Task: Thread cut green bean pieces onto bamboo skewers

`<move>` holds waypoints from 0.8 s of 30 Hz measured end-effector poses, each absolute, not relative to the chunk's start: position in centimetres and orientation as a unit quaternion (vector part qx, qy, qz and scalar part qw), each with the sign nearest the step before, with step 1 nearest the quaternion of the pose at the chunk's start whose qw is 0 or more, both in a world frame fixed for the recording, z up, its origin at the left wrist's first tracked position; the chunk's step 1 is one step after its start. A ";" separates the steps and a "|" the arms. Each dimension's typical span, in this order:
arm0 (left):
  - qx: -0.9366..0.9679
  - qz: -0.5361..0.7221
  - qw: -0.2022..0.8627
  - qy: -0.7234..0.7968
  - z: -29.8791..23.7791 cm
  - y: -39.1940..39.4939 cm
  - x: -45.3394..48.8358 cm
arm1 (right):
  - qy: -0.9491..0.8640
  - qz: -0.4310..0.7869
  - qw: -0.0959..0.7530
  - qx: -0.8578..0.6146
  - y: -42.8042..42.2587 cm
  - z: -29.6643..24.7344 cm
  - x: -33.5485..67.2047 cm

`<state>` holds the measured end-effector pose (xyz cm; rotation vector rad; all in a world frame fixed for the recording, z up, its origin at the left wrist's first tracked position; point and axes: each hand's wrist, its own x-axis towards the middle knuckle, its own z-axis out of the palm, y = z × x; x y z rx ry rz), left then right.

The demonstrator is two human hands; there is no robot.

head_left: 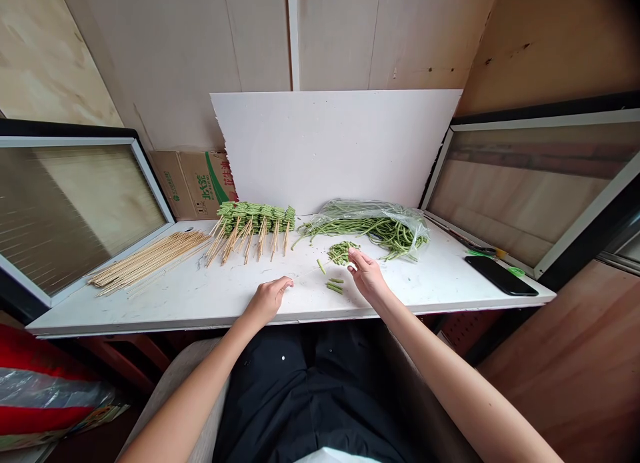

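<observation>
My left hand (266, 301) is closed above the table's front edge, thumb and forefinger pinched on what looks like a thin bamboo skewer, seen only as a faint pale line pointing right. My right hand (369, 274) has its fingers curled beside a small heap of short green bean bits (340, 252); whatever is in its fingertips is too small to make out. Between the hands lie several cut bean pieces (335, 287), with a single piece (321, 266) just behind them. Long green beans (385, 231) spill from a clear plastic bag (407, 217) behind my right hand.
Bean-loaded skewers (257, 217) stand in a row at the back left of the white table (200, 303). Bare skewers (150, 259) lie farther left. A black phone (501, 275) and scissors (463, 237) are at the right. A cardboard box (187, 183) and white board (335, 149) stand behind.
</observation>
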<state>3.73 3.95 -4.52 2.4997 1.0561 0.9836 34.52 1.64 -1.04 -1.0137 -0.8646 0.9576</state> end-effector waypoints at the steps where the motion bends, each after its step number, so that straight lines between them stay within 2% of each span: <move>1: 0.859 0.337 0.126 0.363 -4.6 4.0 3.7 | -0.379 0.431 0.684 -0.450 1.6 -1.0 34.4; 12: 0.861 0.333 0.126 0.363 -4.9 4.2 3.6 | -0.328 0.441 0.718 -0.427 1.4 -1.1 33.6; 24: 0.862 0.336 0.124 0.357 -4.9 4.2 3.7 | -0.394 0.415 0.682 -0.455 1.0 -1.7 31.5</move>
